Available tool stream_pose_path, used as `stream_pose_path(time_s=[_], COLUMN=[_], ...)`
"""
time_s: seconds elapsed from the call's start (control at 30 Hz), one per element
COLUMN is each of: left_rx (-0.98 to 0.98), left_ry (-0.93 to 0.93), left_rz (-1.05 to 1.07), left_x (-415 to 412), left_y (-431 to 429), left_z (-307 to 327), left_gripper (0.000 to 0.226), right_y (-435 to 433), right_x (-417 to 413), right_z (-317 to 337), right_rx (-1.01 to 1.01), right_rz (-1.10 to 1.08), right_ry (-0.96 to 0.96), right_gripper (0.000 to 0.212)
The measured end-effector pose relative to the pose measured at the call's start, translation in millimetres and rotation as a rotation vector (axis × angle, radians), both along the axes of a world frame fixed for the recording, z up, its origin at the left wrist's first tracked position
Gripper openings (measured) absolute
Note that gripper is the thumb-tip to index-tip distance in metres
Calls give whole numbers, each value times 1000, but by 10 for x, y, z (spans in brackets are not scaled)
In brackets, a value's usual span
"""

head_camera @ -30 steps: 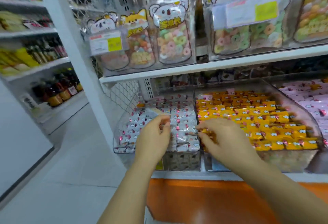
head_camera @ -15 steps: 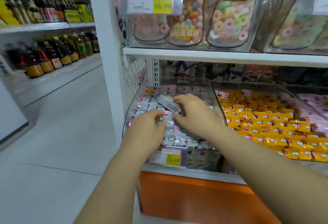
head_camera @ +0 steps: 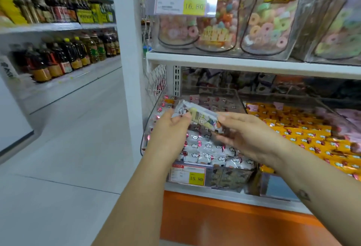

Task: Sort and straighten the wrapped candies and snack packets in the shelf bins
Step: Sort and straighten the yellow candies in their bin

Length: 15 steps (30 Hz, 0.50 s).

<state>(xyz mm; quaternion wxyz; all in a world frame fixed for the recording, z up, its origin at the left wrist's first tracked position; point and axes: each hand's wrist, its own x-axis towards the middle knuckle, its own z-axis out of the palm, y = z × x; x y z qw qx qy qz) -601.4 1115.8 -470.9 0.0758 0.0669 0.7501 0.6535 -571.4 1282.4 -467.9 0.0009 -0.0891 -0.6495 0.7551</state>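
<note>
One packet [head_camera: 197, 118] is being pinched over the bin [head_camera: 230, 177], left hand [head_camera: 170, 134] at 9 o'clock, right hand [head_camera: 248, 134] at 3

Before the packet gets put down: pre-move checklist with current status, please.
1. Grip: left hand and right hand each pinch an end of the white printed snack packet: ok.
2. Packet held above the white wrapped candies in the clear plastic left bin: ok.
3. Packet matches those candies: cannot tell; the print facing up looks different.
4. Left bin sorted: not ok, an orange wrapper sits at its back left corner.
5. Orange-yellow wrapped candies sorted: not ok, pink packets lie at the back.
</note>
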Motion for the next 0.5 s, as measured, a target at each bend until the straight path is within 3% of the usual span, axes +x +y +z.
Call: stream_pose_path(time_s=[0.17,0.3,0.43,0.5], left_rx=[437,680,702,521], left_ry=[-124,-182,-220,-170], left_rz=[-22,1,1,9], left_x=[9,-47,-63,-77], left_y=[245,301,299,253], left_z=[14,35,25,-26], left_gripper=[60,55,39,36], right_y=[-1,4,-24,-53], right_x=[141,150,99,38], right_z=[67,106,88,40], right_rx=[2,84,2,-46], right_rz=[57,75,-33,-100], right_ry=[25,74,126,174], right_gripper=[19,20,35,39])
